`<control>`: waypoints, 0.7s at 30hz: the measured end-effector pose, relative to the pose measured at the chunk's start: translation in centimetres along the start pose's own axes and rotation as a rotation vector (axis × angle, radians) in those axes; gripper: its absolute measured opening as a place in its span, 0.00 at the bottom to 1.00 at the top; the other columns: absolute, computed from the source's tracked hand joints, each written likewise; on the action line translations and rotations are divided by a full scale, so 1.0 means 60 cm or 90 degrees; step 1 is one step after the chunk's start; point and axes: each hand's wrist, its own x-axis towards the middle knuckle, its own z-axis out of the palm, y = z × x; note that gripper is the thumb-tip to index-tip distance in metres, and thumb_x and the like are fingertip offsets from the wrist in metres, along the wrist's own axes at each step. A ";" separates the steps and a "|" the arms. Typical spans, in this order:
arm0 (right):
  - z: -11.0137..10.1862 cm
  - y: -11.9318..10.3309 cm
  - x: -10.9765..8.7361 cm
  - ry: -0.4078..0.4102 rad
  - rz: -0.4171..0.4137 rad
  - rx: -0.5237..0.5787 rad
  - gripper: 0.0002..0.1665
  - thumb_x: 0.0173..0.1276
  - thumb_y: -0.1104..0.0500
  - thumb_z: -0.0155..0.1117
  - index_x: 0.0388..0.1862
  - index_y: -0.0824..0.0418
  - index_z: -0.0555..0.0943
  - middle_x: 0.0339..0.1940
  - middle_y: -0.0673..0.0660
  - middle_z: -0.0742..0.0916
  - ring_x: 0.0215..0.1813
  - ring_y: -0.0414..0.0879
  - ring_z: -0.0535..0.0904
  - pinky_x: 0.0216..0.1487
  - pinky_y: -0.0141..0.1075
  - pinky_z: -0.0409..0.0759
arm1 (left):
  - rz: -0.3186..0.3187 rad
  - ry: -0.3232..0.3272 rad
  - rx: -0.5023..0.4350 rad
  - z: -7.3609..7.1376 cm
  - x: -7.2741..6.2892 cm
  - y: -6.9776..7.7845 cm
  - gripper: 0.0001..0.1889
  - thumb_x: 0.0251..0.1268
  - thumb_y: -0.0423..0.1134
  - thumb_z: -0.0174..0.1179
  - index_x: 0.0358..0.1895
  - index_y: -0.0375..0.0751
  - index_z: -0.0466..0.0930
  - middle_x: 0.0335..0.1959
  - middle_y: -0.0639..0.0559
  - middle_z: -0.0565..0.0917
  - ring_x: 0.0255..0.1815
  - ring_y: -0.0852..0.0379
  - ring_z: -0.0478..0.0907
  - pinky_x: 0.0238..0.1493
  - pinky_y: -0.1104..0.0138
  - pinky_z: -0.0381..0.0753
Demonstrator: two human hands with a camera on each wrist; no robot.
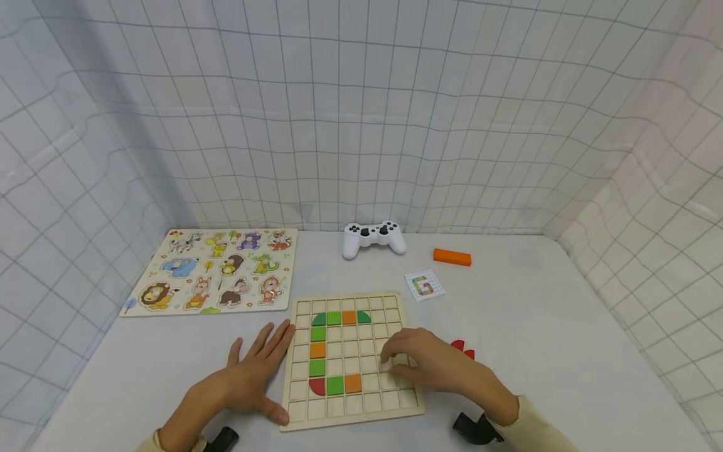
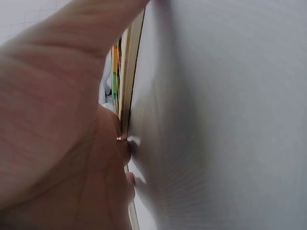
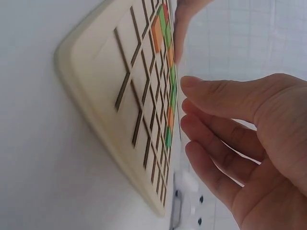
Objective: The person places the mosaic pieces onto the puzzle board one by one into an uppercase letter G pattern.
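A wooden grid board (image 1: pixel 373 405) lies on the table, with green, orange and red tiles set in its cells in a C-like shape. Dark green rounded tiles end the top row, and a red rounded tile (image 1: pixel 317 386) fills the lower left corner. Flat on the table, my left hand (image 1: pixel 248 380) has its fingers spread, fingertips and thumb at the board's left edge. My right hand (image 1: pixel 426 361) hovers over the board's right side. Its fingers are loosely bent, and the right wrist view shows a gap between thumb and fingertips with nothing in it.
Red pieces (image 1: pixel 458 344) lie partly hidden behind my right forearm. A pattern card (image 1: pixel 425 285) sits beyond the board's right corner. Farther back are a white game controller (image 1: pixel 374 237), an orange block (image 1: pixel 452 257) and an animal puzzle board (image 1: pixel 217 270) at left. Grid-lined curtains surround the table.
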 end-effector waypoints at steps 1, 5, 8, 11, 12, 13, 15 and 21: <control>-0.002 0.005 -0.007 0.005 0.006 -0.001 0.08 0.68 0.59 0.69 0.45 0.50 0.85 0.46 0.38 0.85 0.51 0.36 0.79 0.59 0.39 0.78 | -0.003 -0.001 0.000 0.000 0.000 0.001 0.81 0.21 0.79 0.70 0.83 0.50 0.34 0.84 0.46 0.36 0.83 0.38 0.26 0.68 0.27 0.25; -0.009 0.029 -0.032 0.027 0.039 -0.013 0.09 0.67 0.59 0.70 0.46 0.49 0.85 0.46 0.38 0.85 0.51 0.36 0.79 0.57 0.39 0.79 | -0.007 -0.016 -0.004 -0.010 -0.006 0.015 0.80 0.25 0.75 0.73 0.82 0.45 0.34 0.84 0.44 0.35 0.82 0.36 0.26 0.67 0.26 0.24; -0.017 0.049 -0.052 0.047 0.064 -0.006 0.11 0.66 0.58 0.71 0.47 0.49 0.85 0.48 0.39 0.85 0.50 0.38 0.79 0.52 0.37 0.81 | -0.006 -0.017 -0.007 -0.011 -0.006 0.015 0.80 0.25 0.75 0.73 0.82 0.45 0.35 0.84 0.43 0.36 0.82 0.36 0.26 0.67 0.26 0.24; -0.027 0.068 -0.069 0.067 0.084 0.011 0.12 0.65 0.59 0.72 0.48 0.51 0.85 0.48 0.40 0.86 0.48 0.40 0.80 0.50 0.37 0.81 | -0.002 -0.009 -0.008 -0.008 -0.003 0.010 0.80 0.23 0.77 0.71 0.83 0.46 0.35 0.84 0.44 0.36 0.82 0.36 0.25 0.67 0.26 0.24; -0.031 0.074 -0.075 0.073 0.090 0.017 0.12 0.65 0.59 0.72 0.48 0.51 0.85 0.47 0.41 0.86 0.47 0.41 0.80 0.49 0.37 0.81 | -0.001 -0.006 -0.008 -0.006 -0.003 0.008 0.80 0.22 0.78 0.70 0.83 0.47 0.35 0.84 0.44 0.36 0.82 0.37 0.25 0.68 0.27 0.24; -0.035 0.080 -0.080 0.080 0.090 0.021 0.12 0.65 0.60 0.72 0.48 0.52 0.85 0.47 0.42 0.86 0.47 0.42 0.80 0.49 0.38 0.82 | 0.000 -0.007 -0.010 -0.007 -0.003 0.009 0.80 0.23 0.78 0.70 0.83 0.47 0.35 0.84 0.44 0.36 0.82 0.37 0.25 0.68 0.27 0.24; -0.042 0.092 -0.091 0.090 0.096 0.017 0.12 0.65 0.60 0.72 0.47 0.53 0.84 0.47 0.43 0.86 0.48 0.43 0.80 0.51 0.39 0.82 | 0.000 -0.011 -0.012 -0.009 -0.004 0.011 0.80 0.23 0.78 0.70 0.83 0.47 0.34 0.84 0.45 0.35 0.82 0.37 0.25 0.68 0.27 0.24; -0.058 0.121 -0.118 0.104 0.123 -0.001 0.15 0.64 0.61 0.73 0.49 0.53 0.84 0.48 0.45 0.86 0.48 0.44 0.81 0.52 0.43 0.83 | 0.007 -0.028 -0.023 -0.014 -0.008 0.014 0.80 0.26 0.76 0.71 0.82 0.46 0.32 0.84 0.43 0.34 0.82 0.35 0.24 0.66 0.26 0.21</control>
